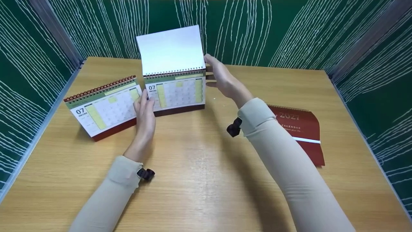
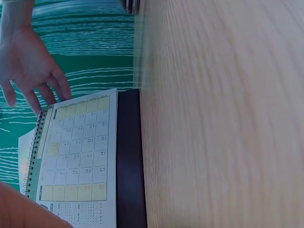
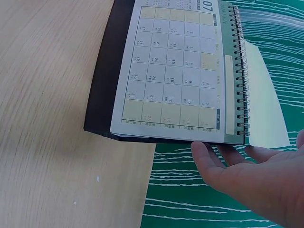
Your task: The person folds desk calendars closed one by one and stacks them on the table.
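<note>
A dark-based desk calendar (image 1: 180, 93) stands at the back of the table, showing page 07, with a blank white sheet (image 1: 170, 48) raised above its spiral binding. My left hand (image 1: 145, 114) is at its lower left edge, fingers extended; exact contact there is hard to see. At the right edge, my right hand (image 1: 223, 77) has its fingers spread, and in the right wrist view the fingertips (image 3: 202, 154) are at the calendar's side. A second, red-based desk calendar (image 1: 109, 106) stands to the left, also on 07, just beside my left hand.
A red 2027 calendar (image 1: 304, 129) with a white band lies at the right, partly behind my right forearm. Green panels with white streaks (image 1: 241, 32) enclose the wooden table (image 1: 199, 177) at the back and sides. Tiny white specks dot the wood near the middle calendar.
</note>
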{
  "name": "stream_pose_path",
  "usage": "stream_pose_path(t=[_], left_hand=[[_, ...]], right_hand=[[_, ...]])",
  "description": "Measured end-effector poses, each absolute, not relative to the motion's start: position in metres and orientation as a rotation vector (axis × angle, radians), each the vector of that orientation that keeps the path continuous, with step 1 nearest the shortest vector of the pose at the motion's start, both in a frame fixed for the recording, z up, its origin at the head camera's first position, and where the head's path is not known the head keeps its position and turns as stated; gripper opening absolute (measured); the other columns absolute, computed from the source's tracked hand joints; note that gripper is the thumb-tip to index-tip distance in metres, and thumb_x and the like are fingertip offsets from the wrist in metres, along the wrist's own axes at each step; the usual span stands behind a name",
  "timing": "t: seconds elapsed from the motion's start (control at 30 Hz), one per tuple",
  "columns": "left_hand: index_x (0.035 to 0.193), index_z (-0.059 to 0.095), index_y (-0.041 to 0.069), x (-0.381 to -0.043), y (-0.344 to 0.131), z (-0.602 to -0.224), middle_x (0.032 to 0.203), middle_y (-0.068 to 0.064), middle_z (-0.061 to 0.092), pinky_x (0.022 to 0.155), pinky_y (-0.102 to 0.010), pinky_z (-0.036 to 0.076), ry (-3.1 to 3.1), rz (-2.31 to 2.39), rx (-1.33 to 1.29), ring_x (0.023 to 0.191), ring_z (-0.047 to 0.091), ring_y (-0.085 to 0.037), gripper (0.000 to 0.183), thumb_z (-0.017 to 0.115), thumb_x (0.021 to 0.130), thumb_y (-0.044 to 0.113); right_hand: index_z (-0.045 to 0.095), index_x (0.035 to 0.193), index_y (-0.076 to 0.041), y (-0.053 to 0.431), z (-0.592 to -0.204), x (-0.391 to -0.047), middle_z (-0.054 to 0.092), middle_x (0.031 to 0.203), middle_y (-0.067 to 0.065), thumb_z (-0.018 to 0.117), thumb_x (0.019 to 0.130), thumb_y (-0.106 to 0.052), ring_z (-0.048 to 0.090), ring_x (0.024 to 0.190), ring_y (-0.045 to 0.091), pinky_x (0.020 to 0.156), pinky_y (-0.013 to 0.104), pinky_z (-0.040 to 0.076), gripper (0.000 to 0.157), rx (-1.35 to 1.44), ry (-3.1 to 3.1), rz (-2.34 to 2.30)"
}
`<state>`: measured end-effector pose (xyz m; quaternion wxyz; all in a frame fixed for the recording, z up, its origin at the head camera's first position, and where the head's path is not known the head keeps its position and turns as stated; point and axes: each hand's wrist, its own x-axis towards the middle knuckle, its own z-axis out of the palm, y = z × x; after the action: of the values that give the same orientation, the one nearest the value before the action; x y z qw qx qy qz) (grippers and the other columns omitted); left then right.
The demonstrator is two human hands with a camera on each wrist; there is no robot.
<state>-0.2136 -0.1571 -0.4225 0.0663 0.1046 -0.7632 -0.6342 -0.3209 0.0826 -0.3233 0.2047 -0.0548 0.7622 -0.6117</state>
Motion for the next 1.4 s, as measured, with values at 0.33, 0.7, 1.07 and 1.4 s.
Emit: stream_pose_path(t=[0.33,0.7,1.07,1.4], left_hand=[[0.172,0.013,0.022,-0.214,-0.158,-0.423,0.172,-0.007,0.014,0.13,-0.04,0.014,-2.27,-1.926,0.289,0.158,0.021,-0.021,0.065,0.026,0.113,0.045],[0.172,0.017,0.026,-0.212,-0.158,-0.423,0.172,-0.002,0.016,0.131,-0.036,0.011,-2.223,-1.976,0.309,0.158,0.02,-0.015,0.063,0.02,0.114,0.05],[0.171,0.02,0.031,-0.211,-0.158,-0.424,0.169,0.001,0.021,0.13,-0.036,0.014,-2.194,-1.994,0.339,0.155,0.025,-0.013,0.062,0.02,0.114,0.054],[0.16,0.035,0.016,-0.214,-0.156,-0.423,0.158,-0.004,0.031,0.125,-0.04,0.02,-2.112,-2.031,0.358,0.147,0.033,-0.016,0.071,0.028,0.109,0.065]], right_hand=[[0.032,0.167,-0.022,0.086,-0.321,-0.316,0.037,0.166,0.008,0.022,0.112,-0.058,0.04,0.15,0.032,0.127,0.048,0.032,0.066,-0.201,2.131,-1.71],[0.03,0.168,-0.026,0.09,-0.32,-0.31,0.034,0.17,0.006,0.021,0.113,-0.058,0.04,0.151,0.032,0.127,0.048,0.031,0.064,-0.233,2.106,-1.733],[0.021,0.171,-0.028,0.093,-0.321,-0.306,0.032,0.173,0.005,0.017,0.113,-0.057,0.038,0.154,0.031,0.128,0.046,0.03,0.066,-0.265,2.081,-1.731],[0.016,0.172,-0.029,0.097,-0.321,-0.302,0.029,0.174,0.006,0.014,0.112,-0.06,0.036,0.156,0.031,0.128,0.046,0.029,0.068,-0.274,2.057,-1.734]])
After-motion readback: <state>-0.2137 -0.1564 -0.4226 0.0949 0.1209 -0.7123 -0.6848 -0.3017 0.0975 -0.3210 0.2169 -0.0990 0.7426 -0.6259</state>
